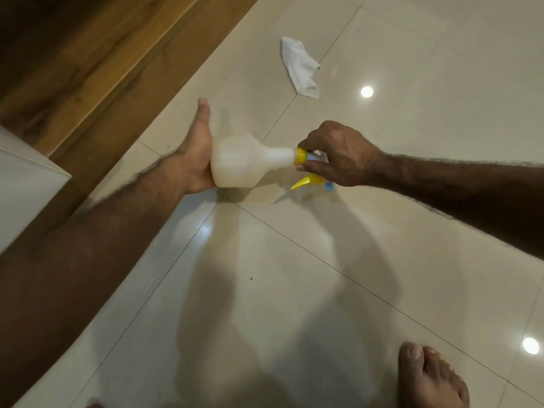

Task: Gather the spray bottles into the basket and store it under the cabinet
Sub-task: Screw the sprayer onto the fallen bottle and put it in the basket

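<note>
While both hands, left hand (192, 169) and right hand (338, 156), hold a spray bottle (244, 161), shiny floor tiles (412, 39) show a white cloth (300, 67), maybe paper.

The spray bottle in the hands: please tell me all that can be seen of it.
The spray bottle looks like milky white, translucent plastic, with a wide body narrowing to a long neck. It has a yellow collar, a yellow trigger and small blue parts at the head. It is held sideways above the tiled floor. The left hand cups its base; the right hand has its grip at the spray head.

Left hand (194, 163) cupped, thumb raised; right hand (338, 154) pinching.
</note>
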